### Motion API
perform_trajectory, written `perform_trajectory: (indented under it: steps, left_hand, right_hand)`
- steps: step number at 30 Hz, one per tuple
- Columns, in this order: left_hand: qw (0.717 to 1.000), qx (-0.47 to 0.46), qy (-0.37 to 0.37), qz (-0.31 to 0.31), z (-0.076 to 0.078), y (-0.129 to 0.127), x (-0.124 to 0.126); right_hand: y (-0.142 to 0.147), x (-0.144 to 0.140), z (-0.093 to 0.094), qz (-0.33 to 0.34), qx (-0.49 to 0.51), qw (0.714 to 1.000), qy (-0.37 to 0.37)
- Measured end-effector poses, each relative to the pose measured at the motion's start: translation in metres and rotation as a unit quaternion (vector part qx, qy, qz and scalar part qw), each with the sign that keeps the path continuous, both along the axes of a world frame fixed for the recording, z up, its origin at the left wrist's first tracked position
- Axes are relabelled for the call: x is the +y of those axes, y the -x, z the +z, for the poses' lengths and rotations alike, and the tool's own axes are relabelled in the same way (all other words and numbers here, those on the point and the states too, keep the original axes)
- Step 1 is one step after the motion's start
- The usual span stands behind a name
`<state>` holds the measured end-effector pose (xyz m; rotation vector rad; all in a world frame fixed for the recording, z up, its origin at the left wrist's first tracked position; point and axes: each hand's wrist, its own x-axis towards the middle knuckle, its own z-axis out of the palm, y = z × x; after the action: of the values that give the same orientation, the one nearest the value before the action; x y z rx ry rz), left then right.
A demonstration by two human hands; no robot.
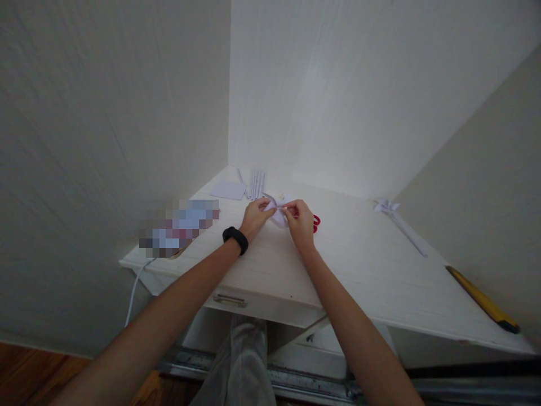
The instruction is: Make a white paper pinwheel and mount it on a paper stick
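Above the white desk [249, 270], a piece of white paper [279, 219] with curved edges is between my two hands. My left hand [254, 217], with a black band on the wrist, pinches the paper from the left. From the right, my right hand [300, 221] has thumb and fingertips closed near the paper's middle; whether they also hold some small part is too fine to make out. Red-handled scissors [316, 223] lie just beyond my right hand, their blades hidden. Behind the paper is a small yellowish bit [282, 197].
Several thin paper sticks [257, 185] and a white paper sheet [228, 190] lie at the back left. A paper pinwheel [387, 207] on a stick rests at the right. The yellow cutter knife [482, 298] is by the right edge. A white cable [134, 290] hangs at the left.
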<state>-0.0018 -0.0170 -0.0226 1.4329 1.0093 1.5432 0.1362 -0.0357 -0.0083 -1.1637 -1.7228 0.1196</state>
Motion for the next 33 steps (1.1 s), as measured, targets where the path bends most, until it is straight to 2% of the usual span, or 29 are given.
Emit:
perform_trajectory:
  steps: [9, 16, 23, 33]
  left_hand:
    - [0.999, 0.03, -0.008, 0.016, 0.001, 0.0, -0.001]
    - [0.997, 0.043, -0.045, 0.048, 0.002, -0.001, -0.005]
    - [0.978, 0.15, -0.094, 0.113, 0.009, -0.003, -0.015]
    - [0.961, 0.221, -0.124, 0.107, 0.01, -0.001, -0.018]
  right_hand:
    - [-0.004, 0.001, -0.006, -0.045, -0.091, 0.995, -0.01]
    - [0.002, -0.007, -0.004, -0.063, -0.17, 0.983, -0.034]
    - [0.008, -0.01, -0.005, -0.088, -0.223, 0.97, -0.045]
    - [0.01, -0.013, -0.006, -0.098, -0.258, 0.96, -0.039]
